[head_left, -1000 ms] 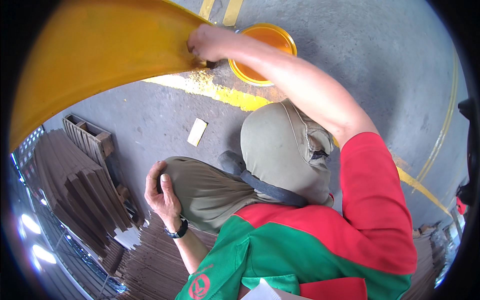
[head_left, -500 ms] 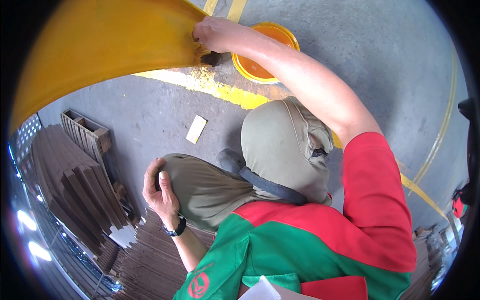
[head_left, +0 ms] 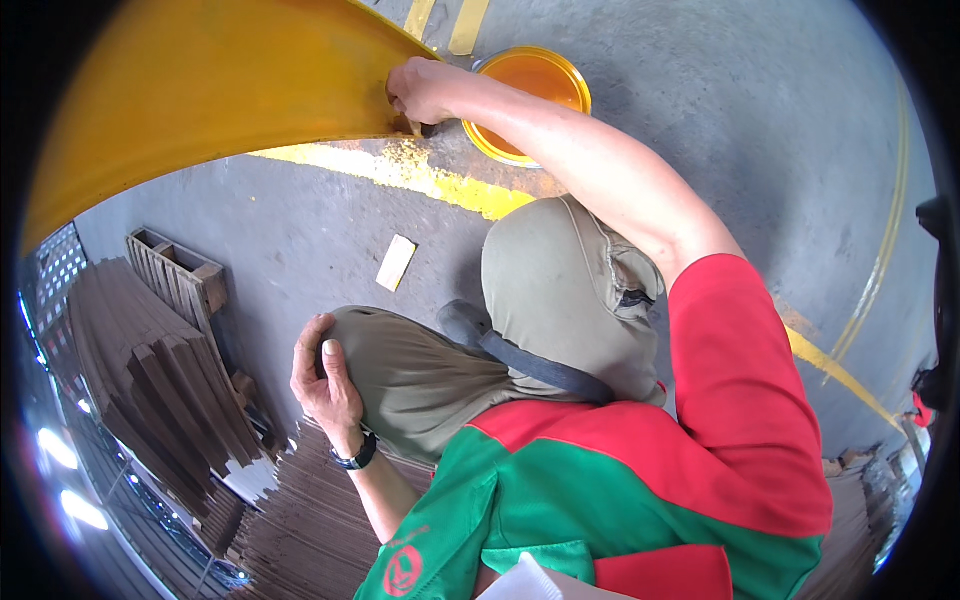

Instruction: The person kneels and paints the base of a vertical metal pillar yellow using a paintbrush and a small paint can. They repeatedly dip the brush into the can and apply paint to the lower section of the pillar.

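My right hand [head_left: 424, 90] is closed at the right end of a large curved yellow panel [head_left: 240, 85], its fingers against the lower corner. It grips what looks like a paintbrush [head_left: 416, 128]; only a small yellowish tip shows under the fingers, and the handle is hidden. Just right of that hand stands a round bucket of orange-yellow paint [head_left: 535, 80], partly covered by my forearm. My left hand [head_left: 328, 390], with a dark watch on its wrist, rests on my bent left knee, fingers apart and holding nothing.
A small pale yellow-and-white card [head_left: 397, 263] lies on the grey floor [head_left: 300, 230]. Worn yellow lines [head_left: 480, 195] cross the floor. At left, brown stacked sheets [head_left: 160, 360] stand beside a wooden pallet [head_left: 180, 262]. More brown sheets [head_left: 310, 520] lie below my left arm.
My right hand has moved slightly down along the panel's end, toward its lower corner. The left hand stays on the knee. The whole view has shifted a little.
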The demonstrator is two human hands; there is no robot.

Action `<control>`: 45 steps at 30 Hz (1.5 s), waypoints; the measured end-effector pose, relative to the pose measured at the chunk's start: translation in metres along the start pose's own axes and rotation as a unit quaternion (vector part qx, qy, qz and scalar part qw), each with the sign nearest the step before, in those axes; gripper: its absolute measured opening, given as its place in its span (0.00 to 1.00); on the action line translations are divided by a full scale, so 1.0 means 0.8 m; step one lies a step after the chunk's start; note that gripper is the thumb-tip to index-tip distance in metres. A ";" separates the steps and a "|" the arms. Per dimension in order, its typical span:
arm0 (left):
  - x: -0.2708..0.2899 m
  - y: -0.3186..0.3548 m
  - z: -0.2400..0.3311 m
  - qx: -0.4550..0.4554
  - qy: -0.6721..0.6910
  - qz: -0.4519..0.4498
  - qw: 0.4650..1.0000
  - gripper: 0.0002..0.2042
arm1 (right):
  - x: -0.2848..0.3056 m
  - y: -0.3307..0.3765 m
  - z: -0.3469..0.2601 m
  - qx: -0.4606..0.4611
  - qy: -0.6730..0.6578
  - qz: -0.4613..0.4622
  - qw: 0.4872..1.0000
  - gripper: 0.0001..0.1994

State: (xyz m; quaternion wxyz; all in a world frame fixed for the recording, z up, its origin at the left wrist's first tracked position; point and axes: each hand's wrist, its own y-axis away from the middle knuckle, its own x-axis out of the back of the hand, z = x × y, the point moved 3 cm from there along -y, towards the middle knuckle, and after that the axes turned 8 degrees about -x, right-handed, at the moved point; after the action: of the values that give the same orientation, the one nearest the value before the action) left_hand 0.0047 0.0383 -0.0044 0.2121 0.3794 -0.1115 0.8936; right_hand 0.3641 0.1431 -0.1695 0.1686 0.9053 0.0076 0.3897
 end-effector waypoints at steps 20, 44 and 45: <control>0.003 0.006 0.000 -0.001 0.017 0.006 1.000 0.13 | 0.098 0.057 0.000 -0.039 -0.332 0.139 0.932 0.15; 0.019 0.022 -0.010 -0.009 0.047 0.031 0.998 0.13 | 0.029 0.023 0.048 -0.216 -0.345 0.196 0.892 0.15; 0.019 0.021 -0.011 -0.006 0.051 0.030 0.998 0.13 | 0.030 0.025 0.046 -0.219 -0.299 0.179 0.911 0.15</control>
State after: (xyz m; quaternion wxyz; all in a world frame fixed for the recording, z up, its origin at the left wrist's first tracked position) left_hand -0.0181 0.0308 -0.0001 0.1929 0.3282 -0.1171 0.9172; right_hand 0.4045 0.1171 -0.1695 0.2841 0.9062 -0.2909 0.1165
